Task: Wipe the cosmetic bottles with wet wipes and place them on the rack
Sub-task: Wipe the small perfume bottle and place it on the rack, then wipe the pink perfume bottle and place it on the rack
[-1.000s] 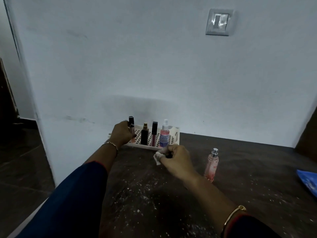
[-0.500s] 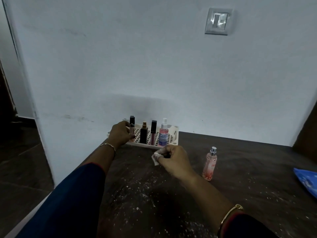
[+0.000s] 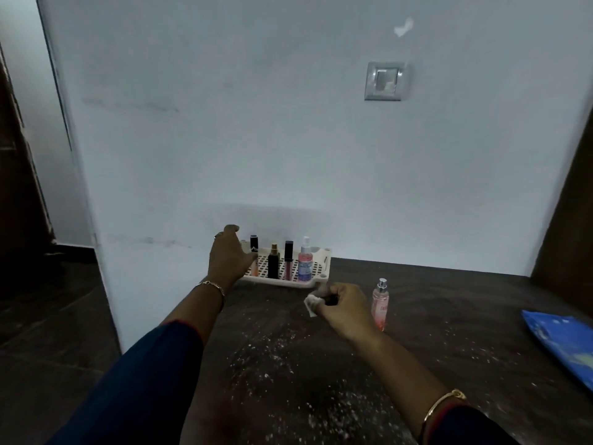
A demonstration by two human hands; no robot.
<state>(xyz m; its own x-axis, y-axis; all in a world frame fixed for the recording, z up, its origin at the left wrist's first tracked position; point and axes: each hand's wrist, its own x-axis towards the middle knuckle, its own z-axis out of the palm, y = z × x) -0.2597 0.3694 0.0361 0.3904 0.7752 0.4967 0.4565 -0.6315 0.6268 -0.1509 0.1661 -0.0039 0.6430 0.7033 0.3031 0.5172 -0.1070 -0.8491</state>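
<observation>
Left hand (image 3: 228,255): fingers loose, holding nothing, at rack (image 3: 316,282) left end. Right hand (image 3: 345,309): clenched on wipe (image 3: 311,304) over tabletop (image 3: 455,303). Four bottles (image 3: 273,262) upright in rack; pink bottle (image 3: 381,305) on tabletop, beside right hand.

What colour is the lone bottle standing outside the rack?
Pale pink bottle, silver spray top; head view shows it.

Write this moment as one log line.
left hand: empty, beside rack | right hand: grips wet wipe | rack: four bottles upright | pink spray bottle: on table, unracked
</observation>
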